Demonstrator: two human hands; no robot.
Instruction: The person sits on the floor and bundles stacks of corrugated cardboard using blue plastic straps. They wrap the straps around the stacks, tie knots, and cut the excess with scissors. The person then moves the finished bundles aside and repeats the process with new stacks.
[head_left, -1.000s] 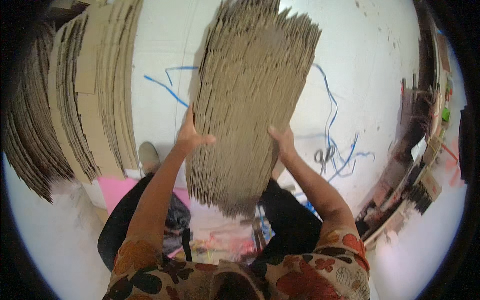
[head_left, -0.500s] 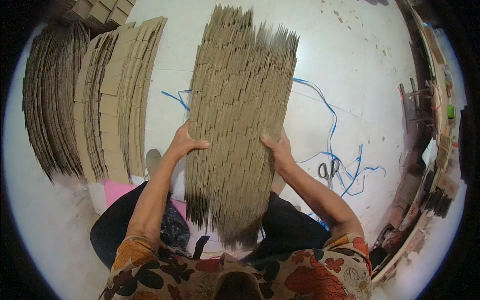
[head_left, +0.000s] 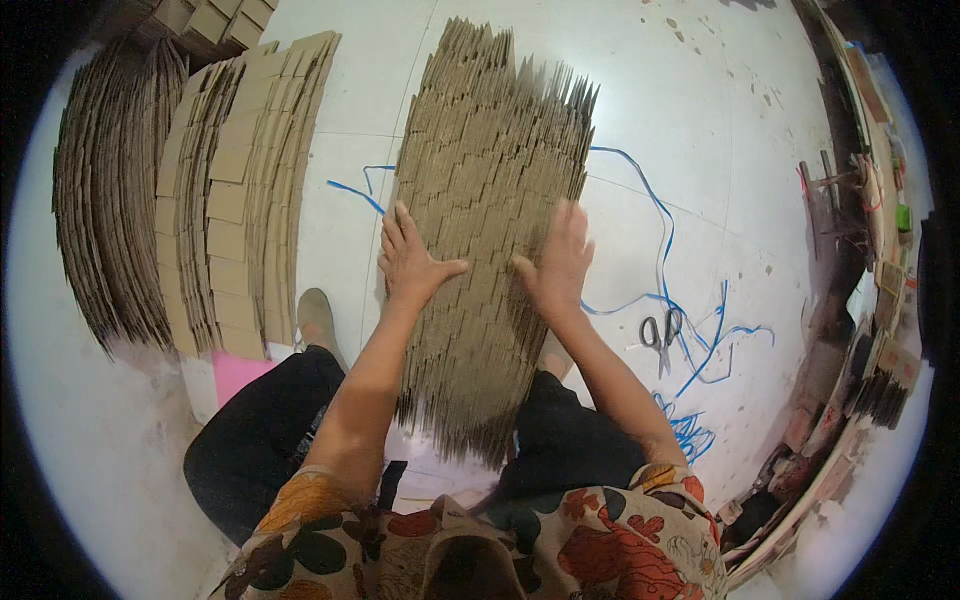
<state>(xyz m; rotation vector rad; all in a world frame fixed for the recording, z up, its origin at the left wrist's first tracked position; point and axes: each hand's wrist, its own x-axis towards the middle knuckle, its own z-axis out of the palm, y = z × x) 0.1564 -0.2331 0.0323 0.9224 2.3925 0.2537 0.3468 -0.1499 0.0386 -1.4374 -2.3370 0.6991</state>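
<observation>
Head view: both hands (head_left: 411,272) lie spread on a brown cardboard stack (head_left: 485,170).

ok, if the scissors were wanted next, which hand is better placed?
Right hand, most likely: the scissors lie off to its right, while the left hand sits across the cardboard stack.

The cardboard stack (head_left: 490,190) looks matt and rough-edged.

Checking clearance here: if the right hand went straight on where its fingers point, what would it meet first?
Probably the cardboard stack, which runs on ahead of the right hand; depth is unclear, so it might skim just above instead.
</observation>
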